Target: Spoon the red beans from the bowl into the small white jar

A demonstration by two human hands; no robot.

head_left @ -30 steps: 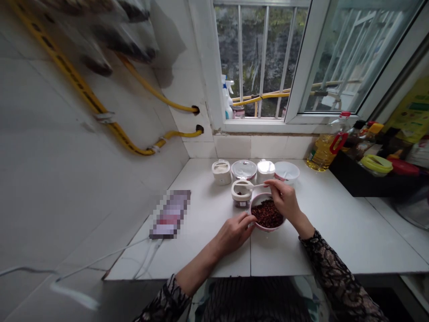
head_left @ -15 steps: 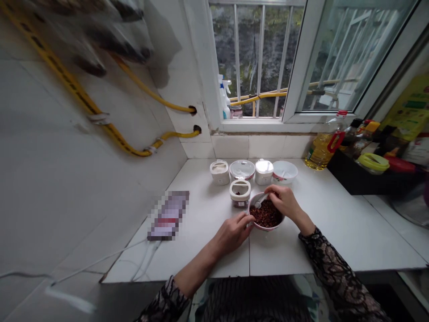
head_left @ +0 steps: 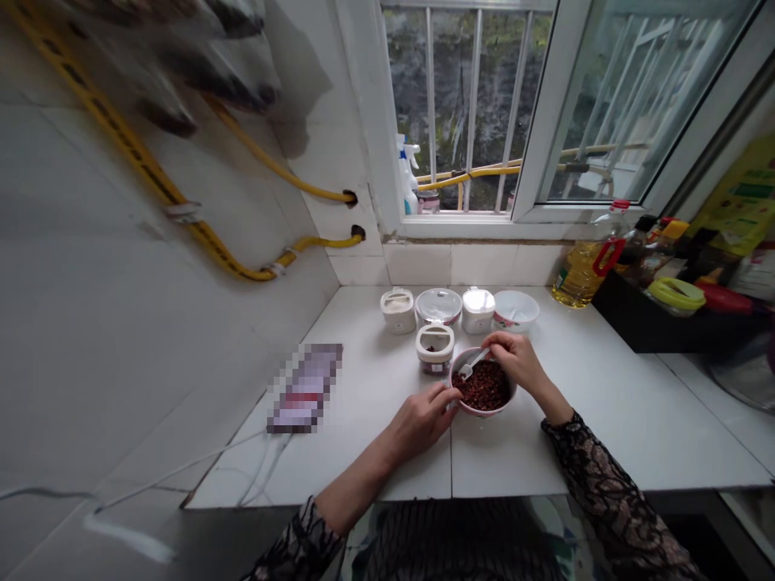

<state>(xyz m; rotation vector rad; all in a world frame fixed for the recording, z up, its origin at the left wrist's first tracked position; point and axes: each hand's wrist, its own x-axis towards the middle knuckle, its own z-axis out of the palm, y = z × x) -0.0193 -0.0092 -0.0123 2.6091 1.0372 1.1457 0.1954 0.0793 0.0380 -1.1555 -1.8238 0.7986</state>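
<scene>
A round bowl [head_left: 483,414] with a pinkish rim holds dark red flakes [head_left: 486,386] and stands on the white tiled counter. My left hand [head_left: 422,417] grips the bowl's left rim with thumb and fingers. Over the bowl's upper right side, my right hand [head_left: 514,357] pinches a small white spoon [head_left: 472,365], whose scoop rests on the flakes near the left inner wall. Just behind the bowl, to the left, sits a square clear jar [head_left: 434,351] with a cream lid frame and some dark contents.
Behind stand a jar with light contents [head_left: 398,312], a lidded bowl [head_left: 438,307], a white jar [head_left: 478,311] and a white bowl [head_left: 516,310]. An oil bottle [head_left: 577,270] and a black condiment box [head_left: 630,315] are at right; a pixelated object [head_left: 306,387] lies left.
My right hand has shifted slightly with the spoon, and more of the spoon's scoop shows above the flakes. My left hand stays on the bowl.
</scene>
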